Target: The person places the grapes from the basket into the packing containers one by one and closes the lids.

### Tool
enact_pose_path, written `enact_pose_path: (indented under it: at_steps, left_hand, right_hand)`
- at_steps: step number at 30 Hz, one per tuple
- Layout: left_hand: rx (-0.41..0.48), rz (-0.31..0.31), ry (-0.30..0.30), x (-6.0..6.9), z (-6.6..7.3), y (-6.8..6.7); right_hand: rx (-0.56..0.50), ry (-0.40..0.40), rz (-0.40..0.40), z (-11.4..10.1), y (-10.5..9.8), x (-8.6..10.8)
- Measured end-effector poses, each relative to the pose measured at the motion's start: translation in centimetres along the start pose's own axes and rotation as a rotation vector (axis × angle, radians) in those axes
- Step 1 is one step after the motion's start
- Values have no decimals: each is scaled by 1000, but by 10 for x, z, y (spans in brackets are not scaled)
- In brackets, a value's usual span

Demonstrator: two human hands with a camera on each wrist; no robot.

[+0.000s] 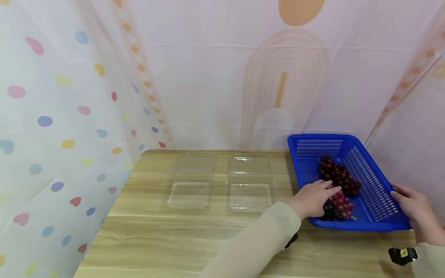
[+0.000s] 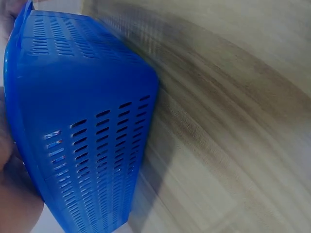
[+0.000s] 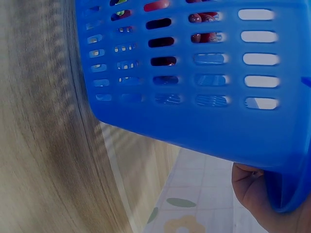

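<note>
A blue perforated basket point(image 1: 365, 227) point(image 2: 77, 87) point(image 3: 189, 128) holds dark red grapes point(image 1: 335, 173), brighter red grapes point(image 1: 343, 205) and black grapes point(image 1: 332, 213). My left hand point(image 1: 314, 197) point(image 2: 17, 194) reaches over its left rim, fingers extended across the red and black bunches and hiding part of them; whether it grips any cannot be told. My right hand point(image 1: 413, 206) point(image 3: 272, 206) grips the basket's right rim, thumb on top.
Two clear plastic containers, one on the left point(image 1: 189, 195) and one nearer the basket point(image 1: 250, 195), stand with raised lids on the wooden table point(image 1: 156, 239). Patterned cloth point(image 1: 208, 77) hangs behind and on both sides.
</note>
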State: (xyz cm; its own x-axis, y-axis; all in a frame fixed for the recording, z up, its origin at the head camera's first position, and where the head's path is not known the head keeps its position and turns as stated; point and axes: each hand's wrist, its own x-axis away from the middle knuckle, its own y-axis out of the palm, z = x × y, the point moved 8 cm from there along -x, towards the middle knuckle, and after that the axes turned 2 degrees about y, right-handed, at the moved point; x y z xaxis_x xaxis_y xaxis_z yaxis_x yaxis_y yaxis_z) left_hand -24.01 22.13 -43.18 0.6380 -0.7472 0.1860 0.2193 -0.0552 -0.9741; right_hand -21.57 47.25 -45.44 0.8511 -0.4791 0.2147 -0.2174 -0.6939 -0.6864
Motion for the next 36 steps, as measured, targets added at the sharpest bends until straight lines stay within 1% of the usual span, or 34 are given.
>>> enact_pose_path:
  at_steps: [2,6,8,11,13,17,23,25,29,32,36]
  left_hand:
    - [-44,-18,-35,-1,-2,1]
    - [-120,-82,-105,-4,-3,6]
    - [-154,-116,-123,-6,-3,8]
    - [-190,-143,-140,-7,-3,10]
    - [-205,-144,-144,-7,-2,9]
    - [-217,-120,-149,-6,0,7]
    - [-305,-104,-185,-8,2,6]
    - [-306,-108,-185,-10,1,8]
    - [-250,-143,-179,-16,-2,14]
    - [-227,-162,-169,-18,-3,15]
    - [-279,-179,-164,-18,-3,15]
  right_hand:
    - [-5,0,-1,0,1,0]
    - [-21,26,4,2,2,-1]
    - [-22,35,10,3,2,-1]
    - [-21,44,14,4,2,-1]
    - [-22,46,12,4,3,-1]
    - [-31,49,-6,4,2,0]
    - [-35,21,-75,1,0,2]
    - [-43,6,-84,0,0,3]
    - [-45,-10,-68,0,0,4]
    - [-47,-21,-61,0,1,4]
    - [-54,-35,-64,-2,3,6]
